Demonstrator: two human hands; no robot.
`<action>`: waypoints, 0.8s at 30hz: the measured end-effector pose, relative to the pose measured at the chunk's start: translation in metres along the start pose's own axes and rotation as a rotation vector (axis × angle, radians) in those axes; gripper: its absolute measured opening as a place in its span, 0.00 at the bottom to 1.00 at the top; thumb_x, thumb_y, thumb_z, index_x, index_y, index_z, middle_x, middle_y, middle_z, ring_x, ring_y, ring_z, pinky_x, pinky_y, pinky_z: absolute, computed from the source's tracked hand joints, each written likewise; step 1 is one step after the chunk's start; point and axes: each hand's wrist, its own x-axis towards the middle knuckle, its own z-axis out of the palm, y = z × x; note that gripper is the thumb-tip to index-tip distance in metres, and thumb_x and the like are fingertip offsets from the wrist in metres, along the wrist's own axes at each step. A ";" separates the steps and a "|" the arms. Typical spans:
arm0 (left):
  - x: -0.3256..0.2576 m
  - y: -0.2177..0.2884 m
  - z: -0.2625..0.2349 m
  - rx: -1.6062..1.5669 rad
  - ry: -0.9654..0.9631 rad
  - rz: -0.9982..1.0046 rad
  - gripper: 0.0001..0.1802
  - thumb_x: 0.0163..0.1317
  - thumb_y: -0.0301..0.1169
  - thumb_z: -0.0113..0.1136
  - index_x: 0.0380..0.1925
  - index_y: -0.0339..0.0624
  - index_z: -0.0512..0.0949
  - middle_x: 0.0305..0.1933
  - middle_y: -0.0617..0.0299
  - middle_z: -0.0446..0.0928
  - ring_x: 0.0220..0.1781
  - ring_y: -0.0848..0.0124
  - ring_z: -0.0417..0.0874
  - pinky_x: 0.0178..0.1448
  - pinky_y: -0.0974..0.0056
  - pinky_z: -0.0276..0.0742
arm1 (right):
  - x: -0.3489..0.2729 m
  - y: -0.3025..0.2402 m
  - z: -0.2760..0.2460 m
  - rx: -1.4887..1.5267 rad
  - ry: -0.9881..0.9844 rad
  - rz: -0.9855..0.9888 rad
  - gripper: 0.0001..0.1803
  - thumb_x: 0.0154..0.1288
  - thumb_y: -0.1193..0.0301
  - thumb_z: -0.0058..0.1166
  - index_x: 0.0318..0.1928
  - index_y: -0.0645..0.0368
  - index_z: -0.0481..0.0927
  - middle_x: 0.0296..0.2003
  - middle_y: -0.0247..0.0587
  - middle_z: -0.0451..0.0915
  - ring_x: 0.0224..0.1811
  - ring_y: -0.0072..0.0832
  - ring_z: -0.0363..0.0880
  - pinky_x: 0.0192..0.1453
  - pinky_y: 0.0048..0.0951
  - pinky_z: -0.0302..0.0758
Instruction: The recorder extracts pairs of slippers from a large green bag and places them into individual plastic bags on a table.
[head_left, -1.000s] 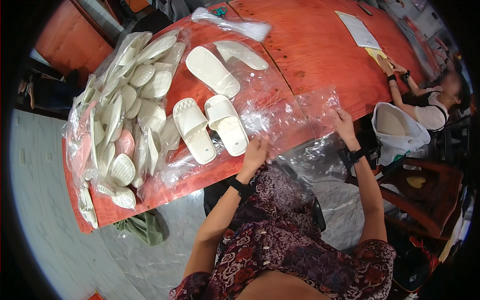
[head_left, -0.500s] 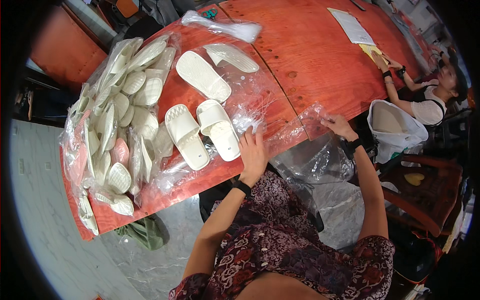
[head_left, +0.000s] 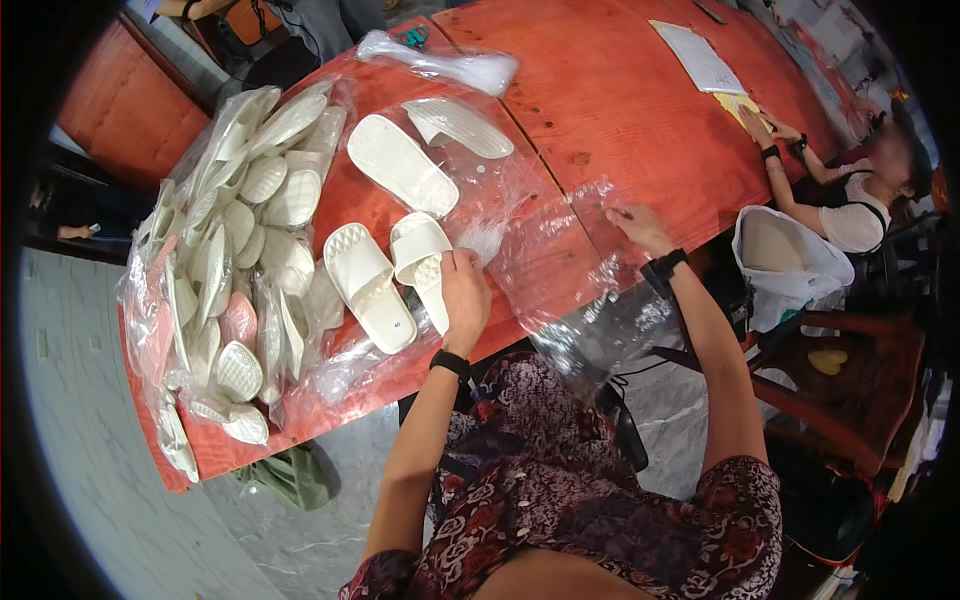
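My left hand (head_left: 466, 300) is curled over the sole and inner edge of a cream slipper (head_left: 418, 240), hiding its heel. The matching slipper (head_left: 368, 285) lies beside it to the left, sole down. A clear plastic bag (head_left: 560, 265) hangs from the pinched fingers of my right hand (head_left: 640, 228) at the table's front edge, partly over the table and partly below it. Just beyond the pair lie another cream slipper with its sole up (head_left: 400, 165) and one on its side (head_left: 460, 127), on clear plastic film.
A large heap of bagged cream and pink slippers (head_left: 240, 215) fills the left of the red wooden table (head_left: 620, 120). At the back lie a bundle of clear plastic (head_left: 440, 62) and green-handled scissors (head_left: 412, 37). A co-worker sits far right near a white sack (head_left: 790, 255).
My left hand has moved left and down and closed onto the right slipper of the pair. My right hand has drawn the plastic bag left, which now spreads wider.
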 end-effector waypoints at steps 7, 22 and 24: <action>-0.011 0.017 0.000 0.138 -0.096 0.091 0.10 0.55 0.22 0.56 0.38 0.35 0.72 0.41 0.47 0.71 0.44 0.52 0.72 0.47 0.53 0.69 | 0.069 -0.003 0.016 -0.082 0.227 0.030 0.25 0.61 0.51 0.57 0.46 0.59 0.82 0.37 0.50 0.84 0.39 0.40 0.83 0.42 0.34 0.75; -0.040 0.014 0.043 0.273 -0.430 0.345 0.34 0.55 0.34 0.60 0.63 0.39 0.64 0.66 0.48 0.62 0.70 0.52 0.58 0.72 0.50 0.54 | -0.034 -0.081 0.011 -0.630 0.381 -0.345 0.29 0.57 0.62 0.59 0.54 0.65 0.69 0.51 0.55 0.66 0.56 0.50 0.63 0.58 0.51 0.61; -0.038 0.014 0.042 0.261 -0.428 0.352 0.34 0.55 0.34 0.60 0.63 0.39 0.64 0.66 0.48 0.61 0.70 0.51 0.58 0.72 0.49 0.54 | -0.048 -0.090 0.023 -0.699 0.422 -0.433 0.30 0.57 0.61 0.59 0.56 0.65 0.69 0.52 0.55 0.66 0.58 0.50 0.61 0.60 0.52 0.59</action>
